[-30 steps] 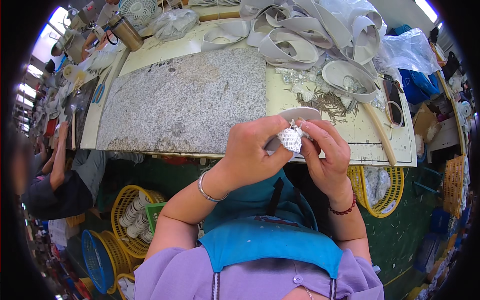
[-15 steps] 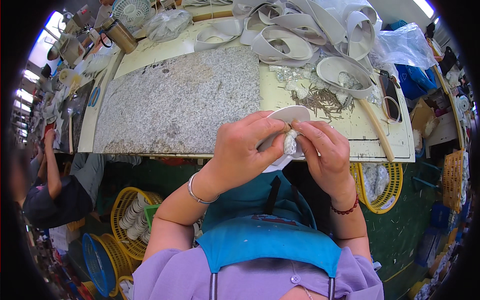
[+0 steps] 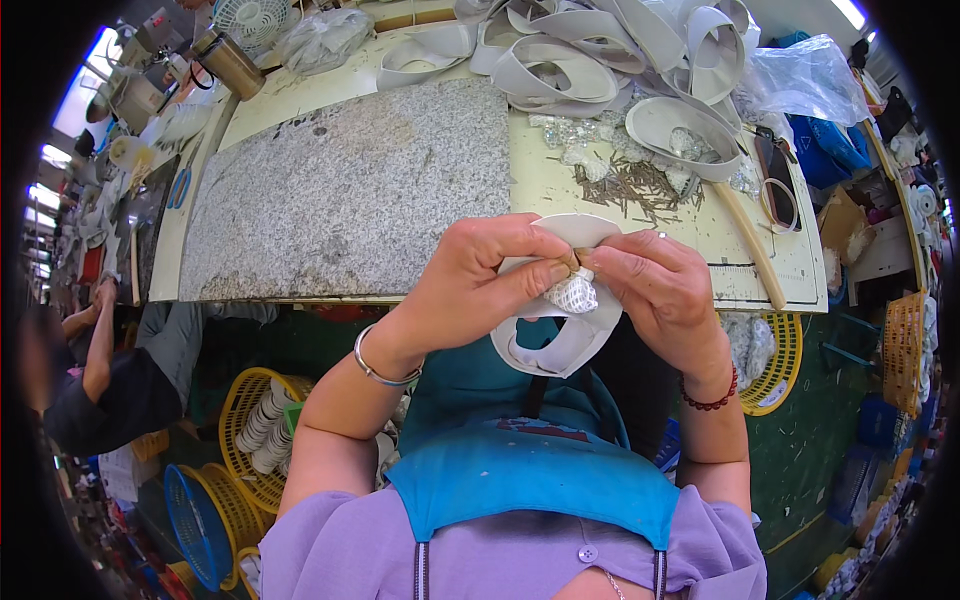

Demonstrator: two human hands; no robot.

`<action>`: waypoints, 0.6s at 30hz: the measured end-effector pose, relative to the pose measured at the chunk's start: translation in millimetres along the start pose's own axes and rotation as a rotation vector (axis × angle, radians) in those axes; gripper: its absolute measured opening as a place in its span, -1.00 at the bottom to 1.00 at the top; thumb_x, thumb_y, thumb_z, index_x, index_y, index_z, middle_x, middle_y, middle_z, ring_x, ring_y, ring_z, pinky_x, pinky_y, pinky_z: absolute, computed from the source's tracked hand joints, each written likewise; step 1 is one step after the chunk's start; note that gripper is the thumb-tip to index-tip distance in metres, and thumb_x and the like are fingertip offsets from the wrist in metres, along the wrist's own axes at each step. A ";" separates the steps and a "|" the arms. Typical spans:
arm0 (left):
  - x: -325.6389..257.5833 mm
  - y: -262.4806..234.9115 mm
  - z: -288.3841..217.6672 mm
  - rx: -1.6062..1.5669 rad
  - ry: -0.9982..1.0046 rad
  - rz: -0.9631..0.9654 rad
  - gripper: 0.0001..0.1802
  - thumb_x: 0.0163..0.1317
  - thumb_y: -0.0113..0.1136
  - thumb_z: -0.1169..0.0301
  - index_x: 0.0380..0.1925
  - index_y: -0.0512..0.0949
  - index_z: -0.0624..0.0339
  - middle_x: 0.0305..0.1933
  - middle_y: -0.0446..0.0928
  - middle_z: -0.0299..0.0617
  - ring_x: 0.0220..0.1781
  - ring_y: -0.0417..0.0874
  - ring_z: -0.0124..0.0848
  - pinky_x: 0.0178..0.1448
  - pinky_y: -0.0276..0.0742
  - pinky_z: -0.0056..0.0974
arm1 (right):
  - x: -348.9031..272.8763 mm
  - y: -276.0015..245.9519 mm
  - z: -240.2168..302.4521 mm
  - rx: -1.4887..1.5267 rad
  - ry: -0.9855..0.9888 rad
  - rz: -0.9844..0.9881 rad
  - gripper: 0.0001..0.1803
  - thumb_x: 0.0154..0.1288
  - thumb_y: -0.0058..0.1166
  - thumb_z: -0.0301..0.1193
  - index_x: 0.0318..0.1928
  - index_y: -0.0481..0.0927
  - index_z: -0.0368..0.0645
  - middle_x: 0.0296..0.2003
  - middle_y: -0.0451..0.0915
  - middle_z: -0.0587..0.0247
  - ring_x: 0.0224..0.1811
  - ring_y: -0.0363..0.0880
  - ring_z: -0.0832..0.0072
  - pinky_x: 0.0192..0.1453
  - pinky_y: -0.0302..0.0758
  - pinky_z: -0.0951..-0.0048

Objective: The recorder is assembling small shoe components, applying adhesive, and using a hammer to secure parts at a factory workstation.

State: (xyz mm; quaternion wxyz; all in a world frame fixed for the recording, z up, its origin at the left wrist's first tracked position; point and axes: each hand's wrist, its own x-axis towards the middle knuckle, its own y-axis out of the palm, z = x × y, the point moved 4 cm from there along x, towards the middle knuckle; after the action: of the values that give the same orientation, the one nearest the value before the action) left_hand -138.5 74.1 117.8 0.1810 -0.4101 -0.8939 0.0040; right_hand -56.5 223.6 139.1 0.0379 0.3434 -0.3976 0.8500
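Above the table's front edge, both hands hold a white looped band (image 3: 592, 332) with a white netted ornament (image 3: 573, 294) on it. My left hand (image 3: 475, 270) pinches band and ornament from the left, thumb over the ornament's upper end. From the right, the fingertips of my right hand (image 3: 665, 285) close on the same spot, where a small brown strip shows between the two hands. How that strip sits is mostly hidden by the fingers. The loop's lower part hangs below the hands, its opening showing. Beyond them lies a pile of thin brown strips (image 3: 640, 190).
A speckled stone slab (image 3: 345, 190) covers the table's left part. White bands (image 3: 560, 103) are heaped at the back, near clear ornaments. A wooden handle (image 3: 750, 245) and a dark phone (image 3: 777, 185) lie right. Yellow baskets (image 3: 797, 350) stand below; a person (image 3: 110, 385) sits left.
The band has turned in my hands: its lower loop now hangs lower with the opening in sight. The ornament has tilted sideways, and a brown strip shows more plainly at the fingertips.
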 end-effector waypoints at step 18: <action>-7.5 22.4 -7.0 0.362 0.165 -0.183 -0.86 0.06 0.20 0.54 -0.33 0.59 0.27 -0.37 0.57 -0.10 -0.45 0.59 -0.33 -0.40 0.48 -0.36 | -7.4 6.8 12.8 -0.301 0.087 -0.157 -0.71 -0.17 0.18 -0.47 -0.31 0.51 -0.14 -0.46 0.52 0.25 -0.48 0.45 0.33 -0.33 0.28 0.33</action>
State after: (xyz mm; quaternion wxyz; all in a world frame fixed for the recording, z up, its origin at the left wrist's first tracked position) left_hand -115.3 82.4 118.5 0.3240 -0.2870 -0.8942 0.1146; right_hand -46.1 211.5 135.9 0.1721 0.3264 -0.4904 0.7895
